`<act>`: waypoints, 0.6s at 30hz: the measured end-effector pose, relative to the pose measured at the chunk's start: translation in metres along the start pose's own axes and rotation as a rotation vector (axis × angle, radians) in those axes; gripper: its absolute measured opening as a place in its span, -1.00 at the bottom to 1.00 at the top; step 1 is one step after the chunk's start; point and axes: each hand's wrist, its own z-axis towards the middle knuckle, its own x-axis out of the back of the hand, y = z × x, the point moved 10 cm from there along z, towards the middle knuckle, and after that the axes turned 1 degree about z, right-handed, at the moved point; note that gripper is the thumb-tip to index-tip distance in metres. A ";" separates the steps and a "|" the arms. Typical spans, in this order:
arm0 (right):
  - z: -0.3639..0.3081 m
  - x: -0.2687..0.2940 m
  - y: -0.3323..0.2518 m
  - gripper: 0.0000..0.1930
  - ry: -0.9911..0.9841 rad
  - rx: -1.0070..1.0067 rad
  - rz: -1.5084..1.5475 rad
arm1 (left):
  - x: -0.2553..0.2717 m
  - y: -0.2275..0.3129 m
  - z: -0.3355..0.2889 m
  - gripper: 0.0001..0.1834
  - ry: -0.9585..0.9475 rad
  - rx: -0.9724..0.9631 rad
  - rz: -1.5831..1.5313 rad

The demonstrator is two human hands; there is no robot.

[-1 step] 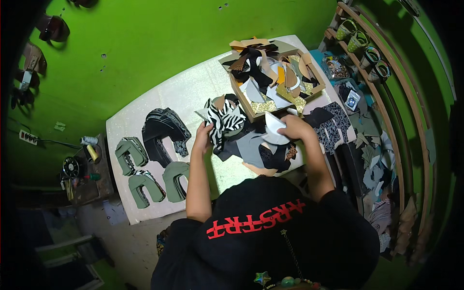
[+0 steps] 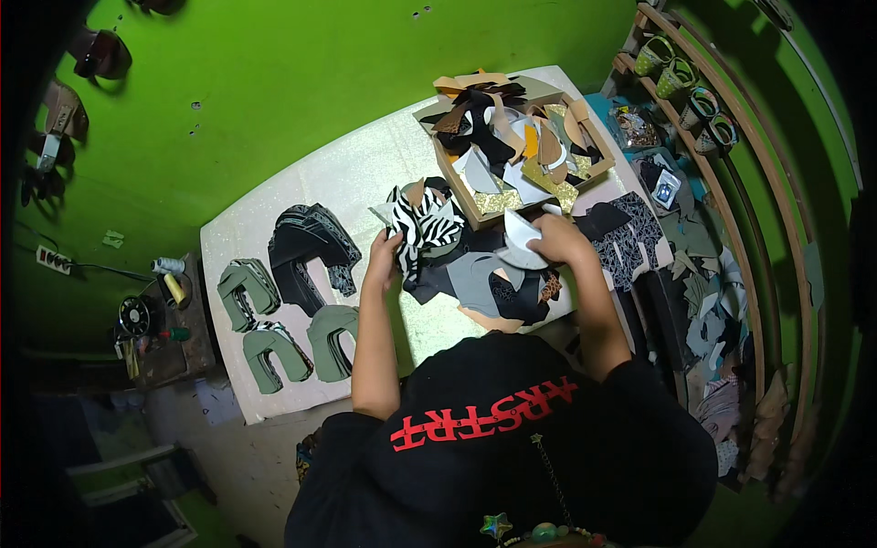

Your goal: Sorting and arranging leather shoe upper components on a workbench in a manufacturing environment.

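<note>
Holding a small sheaf of white pieces point(image 2: 521, 239) with curved edges, the right hand point(image 2: 561, 239) has its fingers pinched on the right side of the sheaf, above the heap of scraps and just in front of an open cardboard box point(image 2: 598, 172); the left hand point(image 2: 385, 260) grips the left edge of a zebra-print bundle point(image 2: 425, 224), its fingertips partly hidden against the cloth; the bundle sits at the left end of the heap, to the left of the box's near corner; between the two hands lies a flat grey piece point(image 2: 475, 281), with black scraps around it and a small leopard-print piece point(image 2: 549, 288) near its right side; the box is filled past its rim with mixed offcuts, among them white, tan, black, orange and glittery gold; to the right of the right hand, black-and-grey patterned fabric point(image 2: 626, 239) lies at the edge of the pale table point(image 2: 347, 164); well apart on the left side stand three stacks of arched olive-green pieces point(image 2: 268, 358), with a larger black stack point(image 2: 297, 237) beside them; beyond the table's right end, patterned sandals point(image 2: 676, 79) sit on a wooden rack point(image 2: 728, 216).
</note>
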 end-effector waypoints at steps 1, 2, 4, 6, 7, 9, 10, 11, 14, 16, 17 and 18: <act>-0.003 0.008 -0.001 -0.67 0.059 -0.040 -0.001 | 0.005 0.001 0.000 -0.78 0.054 -0.031 0.000; -0.003 0.009 -0.001 -0.67 0.058 -0.042 0.001 | 0.010 0.006 0.001 -0.79 0.073 -0.067 0.053; -0.004 0.018 -0.019 -0.67 0.113 0.108 0.163 | 0.031 0.009 0.005 -0.82 0.104 -0.145 0.161; -0.004 0.020 -0.032 -0.68 0.104 0.146 0.241 | 0.043 0.012 0.007 -0.84 0.133 -0.135 0.324; -0.003 0.025 -0.038 -0.68 0.129 0.194 0.327 | 0.043 0.016 0.006 -0.85 0.142 -0.132 0.300; 0.004 0.034 -0.052 -0.67 0.245 0.306 0.410 | 0.048 0.025 0.006 -0.83 0.196 -0.165 0.298; 0.012 0.033 -0.057 -0.67 0.243 0.306 0.412 | 0.043 0.029 0.007 -0.83 0.197 -0.163 0.299; 0.018 0.039 -0.065 -0.67 0.298 0.328 0.434 | 0.042 0.028 0.008 -0.82 0.241 -0.123 0.280; 0.041 0.049 -0.094 -0.69 0.398 0.373 0.449 | 0.037 0.034 0.018 -0.70 0.256 -0.142 0.238; 0.057 0.044 -0.129 -0.74 0.430 0.425 0.426 | 0.063 0.050 0.027 -0.62 0.298 -0.425 0.672; 0.062 0.046 -0.138 -0.77 0.506 0.452 0.390 | 0.071 0.036 0.026 -0.56 0.422 -0.300 0.706; 0.067 0.045 -0.142 -0.80 0.584 0.472 0.353 | 0.057 0.050 0.015 -0.53 0.581 -0.351 0.918</act>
